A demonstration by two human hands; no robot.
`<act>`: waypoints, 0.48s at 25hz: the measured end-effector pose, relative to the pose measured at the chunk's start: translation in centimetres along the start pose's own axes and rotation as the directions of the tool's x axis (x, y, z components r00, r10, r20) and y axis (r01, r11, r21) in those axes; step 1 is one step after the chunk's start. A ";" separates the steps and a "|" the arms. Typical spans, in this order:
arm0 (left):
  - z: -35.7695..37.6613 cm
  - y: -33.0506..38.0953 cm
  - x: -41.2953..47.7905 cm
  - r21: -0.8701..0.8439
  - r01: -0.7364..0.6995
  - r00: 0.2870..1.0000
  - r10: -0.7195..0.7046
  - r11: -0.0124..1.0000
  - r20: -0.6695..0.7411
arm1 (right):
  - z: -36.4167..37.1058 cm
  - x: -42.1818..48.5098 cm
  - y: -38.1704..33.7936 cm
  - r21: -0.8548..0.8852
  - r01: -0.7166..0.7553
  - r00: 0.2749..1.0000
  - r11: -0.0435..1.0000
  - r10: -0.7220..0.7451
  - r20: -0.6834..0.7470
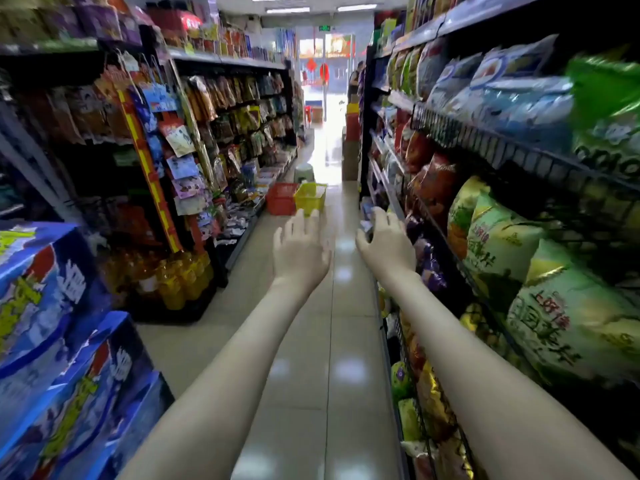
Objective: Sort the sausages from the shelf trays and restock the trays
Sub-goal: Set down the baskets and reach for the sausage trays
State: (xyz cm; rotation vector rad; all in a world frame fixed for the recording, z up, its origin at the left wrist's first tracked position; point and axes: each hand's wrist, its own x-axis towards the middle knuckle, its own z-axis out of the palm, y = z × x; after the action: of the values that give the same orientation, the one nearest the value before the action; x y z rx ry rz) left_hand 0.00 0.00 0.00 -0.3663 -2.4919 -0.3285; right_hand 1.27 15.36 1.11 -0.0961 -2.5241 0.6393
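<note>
My left hand and right hand reach out mid-aisle, fingers slack, holding nothing; no sausages or trays show clearly, only a red basket and yellow basket far ahead; I'd expect light, slick, bendy packs, gripped mid-length.

A narrow aisle is bounded by a left shelving unit and a right shelving unit. The floor is laid with glossy beige tiles. Light is supplied by ceiling strip lights and a glazed entrance beyond.
</note>
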 end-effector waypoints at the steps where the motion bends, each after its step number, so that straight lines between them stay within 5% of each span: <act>1: 1.3 -0.6 0.1 0.004 0.042 0.996 -0.042 0.999 0.078 | 1.7 0.4 0.4 0.006 -0.043 0.998 0.999 0.043 0.038; 12: 22.0 -14.3 17.5 0.006 0.125 0.952 -0.122 0.992 0.282 | 26.5 21.8 3.3 -0.046 -0.041 0.966 0.998 0.052 0.254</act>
State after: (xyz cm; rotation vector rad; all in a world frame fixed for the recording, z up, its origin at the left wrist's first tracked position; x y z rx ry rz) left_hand -29.95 -3.21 -9.33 -0.2781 -2.8019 -0.3636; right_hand -31.18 11.20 -9.81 -0.0930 -2.7916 0.6552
